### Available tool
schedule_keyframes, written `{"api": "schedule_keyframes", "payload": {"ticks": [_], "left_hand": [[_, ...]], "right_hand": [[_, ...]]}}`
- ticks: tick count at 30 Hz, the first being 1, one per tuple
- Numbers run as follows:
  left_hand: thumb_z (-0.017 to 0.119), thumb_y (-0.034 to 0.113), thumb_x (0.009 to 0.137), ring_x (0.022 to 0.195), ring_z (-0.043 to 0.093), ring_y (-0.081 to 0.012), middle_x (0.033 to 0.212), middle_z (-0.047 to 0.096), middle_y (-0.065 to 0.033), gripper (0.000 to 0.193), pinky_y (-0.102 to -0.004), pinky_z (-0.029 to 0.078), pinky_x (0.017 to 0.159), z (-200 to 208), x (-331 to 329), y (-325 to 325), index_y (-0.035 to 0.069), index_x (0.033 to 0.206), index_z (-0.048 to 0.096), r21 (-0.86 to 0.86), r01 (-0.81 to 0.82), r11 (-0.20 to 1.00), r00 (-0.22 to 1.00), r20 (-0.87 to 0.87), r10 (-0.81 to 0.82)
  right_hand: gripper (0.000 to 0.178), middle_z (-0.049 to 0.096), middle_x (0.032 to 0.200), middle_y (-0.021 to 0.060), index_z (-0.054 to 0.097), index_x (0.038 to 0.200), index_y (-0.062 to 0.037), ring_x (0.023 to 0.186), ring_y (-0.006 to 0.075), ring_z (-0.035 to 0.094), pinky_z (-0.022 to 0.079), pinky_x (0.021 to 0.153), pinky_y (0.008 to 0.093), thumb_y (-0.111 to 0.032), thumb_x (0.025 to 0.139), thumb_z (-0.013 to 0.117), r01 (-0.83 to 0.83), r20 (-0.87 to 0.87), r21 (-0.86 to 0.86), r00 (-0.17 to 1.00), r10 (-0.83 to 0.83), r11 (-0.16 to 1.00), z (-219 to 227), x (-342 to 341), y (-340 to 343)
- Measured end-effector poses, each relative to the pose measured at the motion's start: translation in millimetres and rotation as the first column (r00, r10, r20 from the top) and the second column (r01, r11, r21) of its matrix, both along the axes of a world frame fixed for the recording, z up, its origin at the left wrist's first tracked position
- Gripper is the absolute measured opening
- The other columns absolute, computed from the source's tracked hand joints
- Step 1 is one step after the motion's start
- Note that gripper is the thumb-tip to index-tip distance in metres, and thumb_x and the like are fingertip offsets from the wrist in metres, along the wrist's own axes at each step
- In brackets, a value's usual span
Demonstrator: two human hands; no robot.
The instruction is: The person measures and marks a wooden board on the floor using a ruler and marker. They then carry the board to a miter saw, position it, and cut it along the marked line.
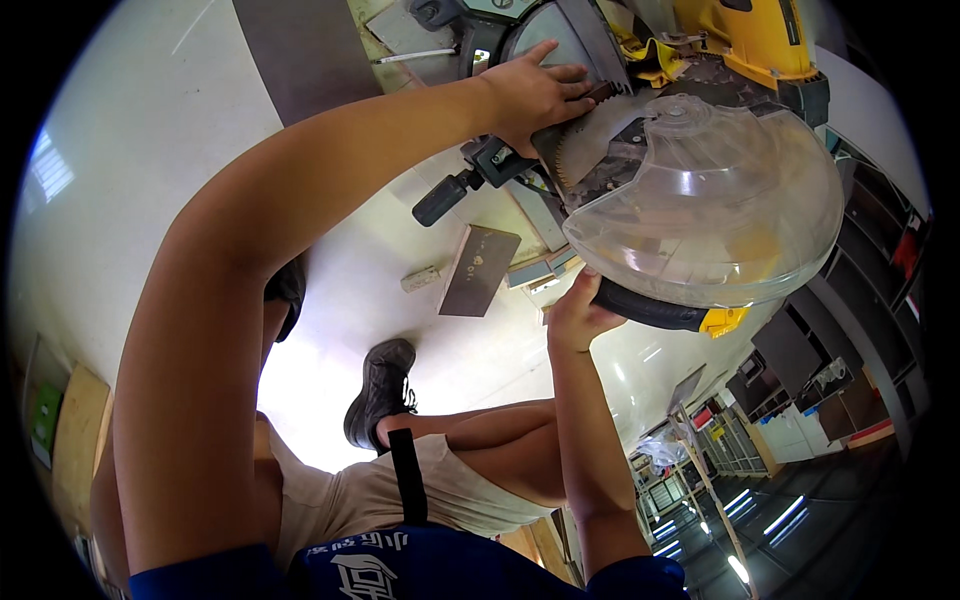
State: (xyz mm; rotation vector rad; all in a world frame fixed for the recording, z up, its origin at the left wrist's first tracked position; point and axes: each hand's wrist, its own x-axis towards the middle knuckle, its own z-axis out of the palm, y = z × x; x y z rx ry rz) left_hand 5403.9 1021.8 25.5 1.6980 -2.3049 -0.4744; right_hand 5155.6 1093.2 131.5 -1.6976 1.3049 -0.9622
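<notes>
A mitre saw with a clear plastic blade guard (710, 215) fills the upper right, its toothed blade (592, 148) showing beside the guard. My right hand (580, 315) is wrapped round the black saw handle (650, 307) below the guard. Across the saw from it, my left hand (535, 95) lies with fingers spread over the saw's table (550, 38), very near the blade's teeth. A dark strip shows by its fingertips; what lies under the palm is hidden. A black clamp knob (440, 200) sticks out below my left wrist.
On the pale floor lie a dark board offcut (480, 270) and a smaller block (420, 279). My black shoe (382, 390) stands near them. A large dark panel (310, 55) is at the upper left. Dark shelving (860, 300) stands to the right.
</notes>
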Motion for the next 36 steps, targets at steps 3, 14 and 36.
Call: {"api": "schedule_keyframes", "payload": {"ticks": [3,14,36], "left_hand": [[0.083,0.048,0.065,0.150,0.029,-0.0244,0.157,0.043,-0.0076,0.102,-0.0610,0.016,0.122,0.9,-1.2,-1.9,0.015,0.152,0.042,-0.016,0.002,1.000,1.000,-0.014,-0.002],[0.082,0.048,0.065,0.149,0.032,-0.0249,0.156,0.044,-0.0078,0.100,-0.0618,0.019,0.121,1.6,0.4,-0.9,0.013,0.151,0.043,-0.020,0.002,1.000,1.000,0.008,-0.001],[0.083,0.050,0.065,0.150,0.030,-0.0256,0.156,0.043,-0.0085,0.102,-0.0625,0.018,0.121,3.3,-0.1,-1.5,0.012,0.151,0.043,-0.008,0.004,1.000,1.000,0.019,-0.004]], "right_hand": [[0.067,0.049,0.141,0.0210,0.034,0.143,0.0087,0.124,0.0266,0.053,0.040,0.108,0.0373,-0.015,0.092,0.071,-0.018,-0.087,-0.028,0.996,0.015,0.999,-1.8,-10.2,-3.3],[0.062,0.052,0.138,0.0208,0.038,0.139,0.0096,0.122,0.0262,0.055,0.043,0.106,0.0359,-0.011,0.091,0.071,0.026,-0.058,0.025,0.998,-0.024,0.999,0.9,-5.8,-1.2],[0.066,0.050,0.139,0.0208,0.034,0.142,0.0084,0.122,0.0272,0.055,0.043,0.106,0.0368,-0.011,0.091,0.071,-0.038,-0.047,-0.016,0.998,0.038,0.999,-4.6,-12.9,-2.4]]}}
